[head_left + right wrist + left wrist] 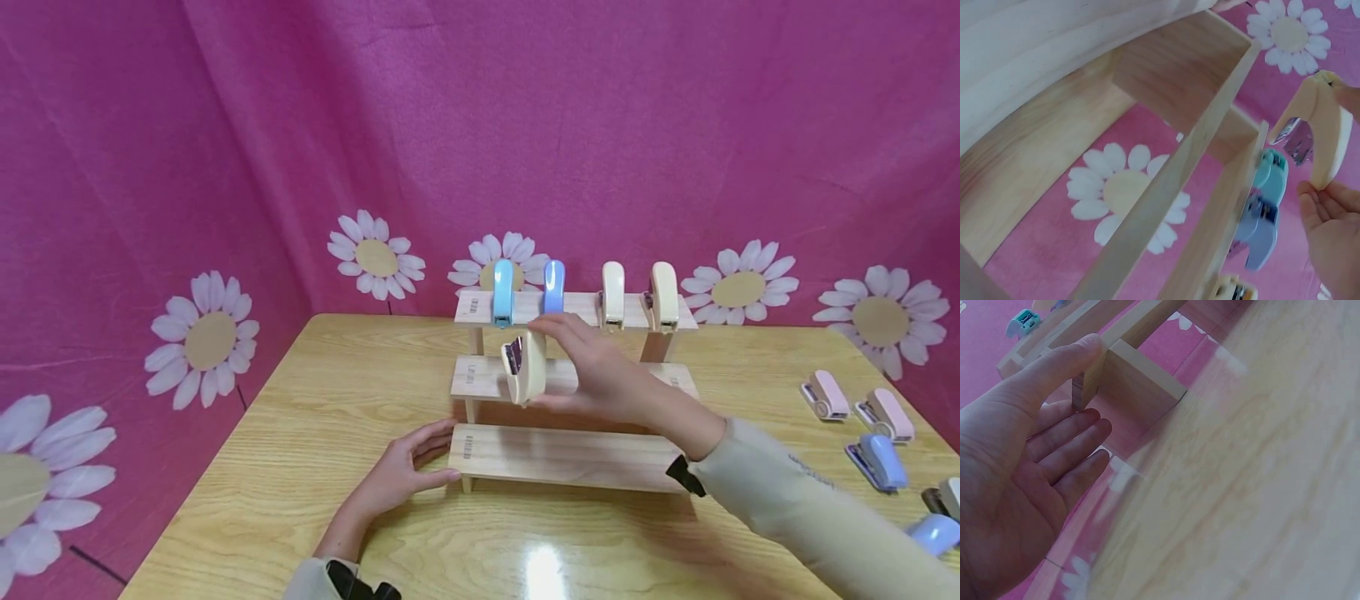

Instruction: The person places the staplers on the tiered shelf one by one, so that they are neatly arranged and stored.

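My right hand (611,379) grips a cream stapler (534,368) between thumb and fingers, upright over the middle step of a three-tier wooden rack (570,454). In the right wrist view, the stapler (1325,128) has its mouth spread, with metal showing inside. My left hand (401,475) holds the left end of the bottom step, thumb at the front corner and fingers farther back; the left wrist view shows its other fingers extended below the board. Along the top step stand a light blue stapler (502,292), a periwinkle stapler (553,286) and two cream staplers (612,293).
On the table's right side lie two pink staplers (827,394), a blue stapler (879,462), another blue one (933,533) and a cream one (951,497) at the frame edge. A magenta cloth (525,125) with daisies hangs behind the wooden table (337,375).
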A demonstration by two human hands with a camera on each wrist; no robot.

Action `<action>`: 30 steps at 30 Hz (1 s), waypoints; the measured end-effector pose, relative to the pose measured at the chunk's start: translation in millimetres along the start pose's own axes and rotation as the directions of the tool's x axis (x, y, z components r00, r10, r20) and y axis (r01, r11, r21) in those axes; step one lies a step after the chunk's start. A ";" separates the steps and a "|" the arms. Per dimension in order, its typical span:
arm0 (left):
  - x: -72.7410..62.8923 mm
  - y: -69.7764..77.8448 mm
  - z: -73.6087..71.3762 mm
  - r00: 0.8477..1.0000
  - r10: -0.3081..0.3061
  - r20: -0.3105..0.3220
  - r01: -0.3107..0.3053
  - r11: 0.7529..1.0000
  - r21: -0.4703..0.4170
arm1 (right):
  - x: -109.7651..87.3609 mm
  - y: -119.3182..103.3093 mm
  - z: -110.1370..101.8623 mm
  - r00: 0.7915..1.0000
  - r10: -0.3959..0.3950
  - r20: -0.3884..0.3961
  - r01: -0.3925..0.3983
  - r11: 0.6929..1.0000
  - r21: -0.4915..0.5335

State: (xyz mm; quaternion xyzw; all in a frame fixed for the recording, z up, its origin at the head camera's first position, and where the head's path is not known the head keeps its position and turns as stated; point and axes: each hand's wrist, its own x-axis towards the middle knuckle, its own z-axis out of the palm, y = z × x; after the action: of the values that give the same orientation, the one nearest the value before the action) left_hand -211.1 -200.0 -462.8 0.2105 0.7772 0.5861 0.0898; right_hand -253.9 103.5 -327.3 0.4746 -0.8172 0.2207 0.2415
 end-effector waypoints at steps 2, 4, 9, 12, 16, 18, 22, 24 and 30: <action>-0.1 -0.1 0.0 1.000 -0.003 -0.001 0.003 1.000 -0.002 | 3.4 -3.2 3.8 1.000 0.013 0.023 -0.013 1.000 0.001; 0.0 -0.2 -0.2 1.000 -0.005 0.000 0.005 1.000 0.001 | 6.3 -5.3 7.4 0.999 0.026 0.042 -0.026 1.000 0.007; 0.2 -0.6 -0.7 1.000 -0.010 0.000 0.010 1.000 0.003 | 13.6 -8.5 15.2 0.993 0.080 0.088 -0.078 0.997 -0.020; 0.3 -1.1 -0.6 1.000 -0.013 0.002 0.013 1.000 -0.002 | 16.5 -9.9 19.5 0.984 0.126 0.127 -0.122 0.992 -0.037; 0.5 -1.9 0.1 1.000 -0.014 0.006 0.014 1.000 -0.003 | 19.3 -11.5 24.2 0.973 0.166 0.162 -0.160 0.986 -0.049; 0.6 -2.2 0.2 1.000 -0.015 0.006 0.015 1.000 0.000 | 20.7 -12.5 25.8 0.969 0.180 0.167 -0.174 0.983 -0.053; 0.8 -2.3 -0.1 1.000 -0.014 0.002 0.014 1.000 0.009 | 23.8 -14.6 27.9 0.968 0.186 0.169 -0.177 0.982 -0.067; 0.8 -2.1 -0.4 1.000 -0.012 0.002 0.012 1.000 0.008 | 25.4 -15.7 28.8 0.968 0.183 0.171 -0.173 0.982 -0.073; 0.4 -1.3 -1.3 1.000 -0.009 0.007 0.009 1.000 0.005 | 28.0 -18.2 30.6 0.966 0.191 0.173 -0.181 0.981 -0.069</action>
State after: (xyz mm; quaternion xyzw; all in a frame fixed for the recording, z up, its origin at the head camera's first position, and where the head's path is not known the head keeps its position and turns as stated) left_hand -212.3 -201.2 -463.7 0.2094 0.7794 0.5829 0.0945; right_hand -255.6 58.5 -332.0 0.4071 -0.8820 0.1773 0.1577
